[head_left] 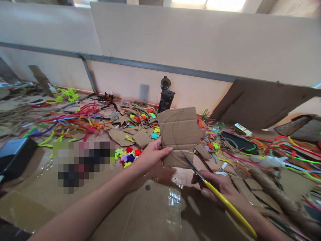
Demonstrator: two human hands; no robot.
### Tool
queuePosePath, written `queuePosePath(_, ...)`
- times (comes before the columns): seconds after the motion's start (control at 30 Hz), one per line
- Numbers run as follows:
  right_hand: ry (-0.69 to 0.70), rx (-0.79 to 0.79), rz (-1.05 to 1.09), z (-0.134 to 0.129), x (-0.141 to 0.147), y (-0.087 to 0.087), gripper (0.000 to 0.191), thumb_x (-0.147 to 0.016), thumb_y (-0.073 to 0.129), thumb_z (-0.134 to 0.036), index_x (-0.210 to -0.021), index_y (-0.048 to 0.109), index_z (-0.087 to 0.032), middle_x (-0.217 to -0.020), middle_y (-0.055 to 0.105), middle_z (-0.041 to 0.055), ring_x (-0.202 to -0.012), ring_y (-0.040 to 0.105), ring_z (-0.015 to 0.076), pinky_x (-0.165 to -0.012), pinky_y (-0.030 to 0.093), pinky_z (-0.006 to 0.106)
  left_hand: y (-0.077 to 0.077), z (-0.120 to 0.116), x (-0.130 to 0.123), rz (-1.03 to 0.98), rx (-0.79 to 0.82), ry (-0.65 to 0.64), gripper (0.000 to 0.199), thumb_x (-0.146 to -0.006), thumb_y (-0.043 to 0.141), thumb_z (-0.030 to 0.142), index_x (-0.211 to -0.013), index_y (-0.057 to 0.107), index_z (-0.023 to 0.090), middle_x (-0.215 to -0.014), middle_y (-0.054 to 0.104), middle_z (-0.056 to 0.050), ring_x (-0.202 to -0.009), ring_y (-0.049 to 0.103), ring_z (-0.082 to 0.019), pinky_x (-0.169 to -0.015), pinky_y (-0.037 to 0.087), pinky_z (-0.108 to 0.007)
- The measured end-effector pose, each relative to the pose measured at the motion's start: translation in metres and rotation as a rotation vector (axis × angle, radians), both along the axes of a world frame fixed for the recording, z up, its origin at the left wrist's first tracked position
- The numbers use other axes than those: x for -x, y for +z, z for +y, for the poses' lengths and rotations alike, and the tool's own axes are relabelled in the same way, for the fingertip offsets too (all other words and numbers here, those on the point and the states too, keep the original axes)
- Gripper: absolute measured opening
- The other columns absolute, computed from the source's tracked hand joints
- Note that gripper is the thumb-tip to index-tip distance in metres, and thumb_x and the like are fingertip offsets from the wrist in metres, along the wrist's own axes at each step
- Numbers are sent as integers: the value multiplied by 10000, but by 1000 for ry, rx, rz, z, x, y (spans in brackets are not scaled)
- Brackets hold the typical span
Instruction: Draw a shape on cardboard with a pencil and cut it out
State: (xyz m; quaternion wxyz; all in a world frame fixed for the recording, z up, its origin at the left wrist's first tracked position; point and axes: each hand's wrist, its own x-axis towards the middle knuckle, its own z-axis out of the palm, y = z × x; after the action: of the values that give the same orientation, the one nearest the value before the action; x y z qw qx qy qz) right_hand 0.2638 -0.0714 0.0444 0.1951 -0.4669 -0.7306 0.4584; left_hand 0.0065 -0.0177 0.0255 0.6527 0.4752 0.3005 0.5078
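Observation:
A piece of cardboard (179,129) with curved pencil lines is held up at the centre by my left hand (156,152), its thumb on the front face and the other fingers mostly hidden behind. My right hand (217,187) is closed on yellow-handled scissors (225,204). The scissor blades are apart and reach the cardboard's lower edge, one in front of it. Small pompom-like flowers (129,156) in red, yellow, white and purple lie left of my left hand. Beneath both hands is a larger cardboard sheet (135,211) with shiny tape.
Behind the cardboard stands a dark container (166,100) with its lid up. Colourful pipe cleaners (75,118) and cardboard scraps cover both sides. A black box (17,157) sits at the left, a glue bottle (267,160) at the right. A pale board wall (200,43) closes the back.

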Motion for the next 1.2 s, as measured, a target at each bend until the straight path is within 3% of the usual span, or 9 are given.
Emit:
queuePosePath(0.27,-41,-8,16,-2,1,-4,582,-782,650,-769,-880,712,-199,-745,595,22,-736,562,206,-707,489,302,-2,1,1,-7,6,4,393,-735,860,375,-1044,727,171,-1098,789,-103,-1117,699,-297,-994,514,-410)
queuePosePath(0.37,-30,-13,-18,-1,0,-7,583,-791,632,-774,-905,699,-206,-706,543,1,-692,523,191,-664,461,288,-3,-1,-2,-17,27,-2,390,-721,870,364,-1032,735,172,-1091,789,-106,-1076,711,-289,-969,527,-395)
queuePosePath(0.6,77,-61,-65,5,-7,-13,516,-855,593,-723,-933,669,-218,-739,550,3,-692,512,181,-626,454,259,-2,-7,-9,-30,108,10,449,-661,910,376,-1008,744,146,-1074,787,-127,-1054,714,-309,-947,537,-411)
queuePosePath(0.87,8,-86,-69,1,-3,-8,539,-860,565,-752,-919,664,-226,-802,602,21,-744,547,203,-660,470,277,-9,-7,-17,-157,132,66,434,-666,911,313,-1030,728,161,-1128,780,-123,-1197,665,-322,-1041,496,-428)
queuePosePath(1.2,-77,-82,117,-8,9,-15,539,-851,636,-718,-890,696,-184,-717,549,9,-646,490,151,-591,427,247,-7,-9,-15,-199,152,7,459,-679,906,318,-1057,727,129,-1080,787,-140,-1168,681,-329,-1033,500,-431)
